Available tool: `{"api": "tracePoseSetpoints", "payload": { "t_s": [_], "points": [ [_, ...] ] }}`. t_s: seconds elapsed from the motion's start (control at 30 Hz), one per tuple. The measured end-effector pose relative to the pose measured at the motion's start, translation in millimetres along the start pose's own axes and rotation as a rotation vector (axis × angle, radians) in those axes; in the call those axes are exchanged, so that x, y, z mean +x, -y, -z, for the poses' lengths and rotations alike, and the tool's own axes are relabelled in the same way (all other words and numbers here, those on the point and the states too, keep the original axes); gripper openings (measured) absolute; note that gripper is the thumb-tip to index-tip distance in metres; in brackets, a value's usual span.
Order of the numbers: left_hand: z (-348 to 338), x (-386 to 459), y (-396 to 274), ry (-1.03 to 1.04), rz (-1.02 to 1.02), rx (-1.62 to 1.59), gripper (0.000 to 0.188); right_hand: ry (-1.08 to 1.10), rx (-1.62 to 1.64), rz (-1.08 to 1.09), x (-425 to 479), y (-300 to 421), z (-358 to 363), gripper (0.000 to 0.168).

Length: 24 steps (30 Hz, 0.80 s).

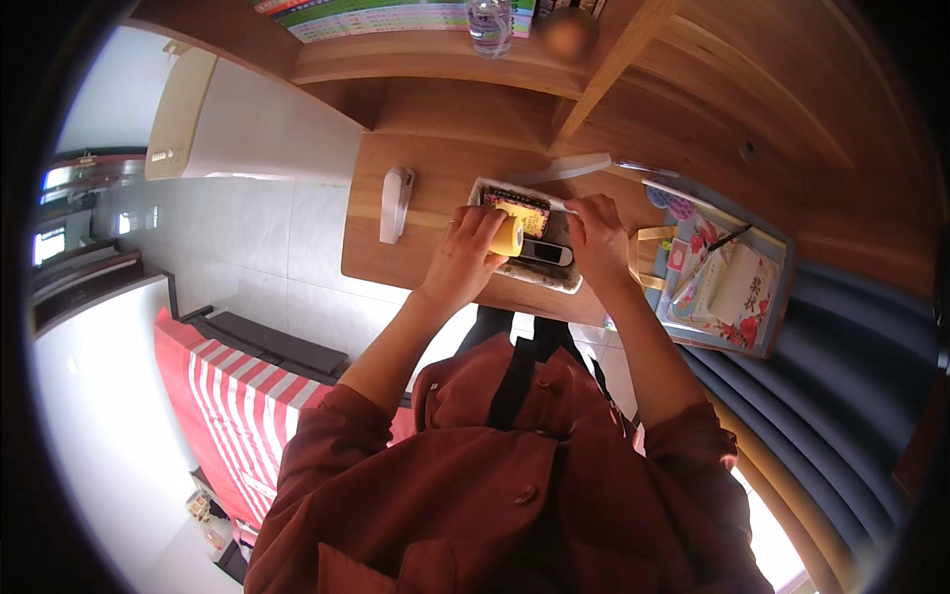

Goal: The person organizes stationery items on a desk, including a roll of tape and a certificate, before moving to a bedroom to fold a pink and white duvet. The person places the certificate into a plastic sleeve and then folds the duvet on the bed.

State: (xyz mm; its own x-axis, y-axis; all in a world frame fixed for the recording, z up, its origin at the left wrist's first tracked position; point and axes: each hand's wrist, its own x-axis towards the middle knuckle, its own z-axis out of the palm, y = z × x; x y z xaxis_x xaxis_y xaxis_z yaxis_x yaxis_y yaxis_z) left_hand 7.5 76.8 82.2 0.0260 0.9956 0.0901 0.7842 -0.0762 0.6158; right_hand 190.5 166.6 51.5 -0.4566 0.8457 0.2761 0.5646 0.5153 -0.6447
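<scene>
My left hand [466, 249] grips a yellow roll [508, 236] by its sides, over the left part of a small basket with a pale lining [553, 281]. Beneath and beside the roll, a yellow box with dark patterned edges [523, 215] lies in the basket. Near the front wall inside sits a white handheld device with a dark screen [545, 252]. My right hand [600, 241] is at the basket's right rim, thumb and fingers pinched close around its edge. The roll and the left hand hide part of the basket's contents.
A white handheld appliance [396, 204] lies on the wooden desk [371, 256] at left. Behind the basket is a translucent white strip [568, 167]. At right, a clear-fronted bag [772, 297] holds papers, with a black pen [731, 237] on it. A clear bottle [490, 30] stands on the shelf above.
</scene>
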Motion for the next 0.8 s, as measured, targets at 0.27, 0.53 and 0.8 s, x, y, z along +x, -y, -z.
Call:
{"api": "tracePoseSetpoints", "payload": {
  "t_s": [0.27, 0.53, 0.8],
  "points": [
    [-14.7, 1.4, 4.6, 0.085, -0.031, 0.044, 0.054, 0.095, -0.176, -0.089, -11.2, 9.1, -28.3, 0.037],
    [-10.2, 1.4, 2.3, 0.094, 0.001, -0.005, 0.055, 0.007, -0.034, 0.011, 1.9, 21.9, 6.3, 0.031],
    [-41.4, 20.7, 14.6, -0.061, -0.126, 0.220, 0.053, -0.014, -0.110, 0.023, -2.8, 6.7, 16.6, 0.023]
  ]
}}
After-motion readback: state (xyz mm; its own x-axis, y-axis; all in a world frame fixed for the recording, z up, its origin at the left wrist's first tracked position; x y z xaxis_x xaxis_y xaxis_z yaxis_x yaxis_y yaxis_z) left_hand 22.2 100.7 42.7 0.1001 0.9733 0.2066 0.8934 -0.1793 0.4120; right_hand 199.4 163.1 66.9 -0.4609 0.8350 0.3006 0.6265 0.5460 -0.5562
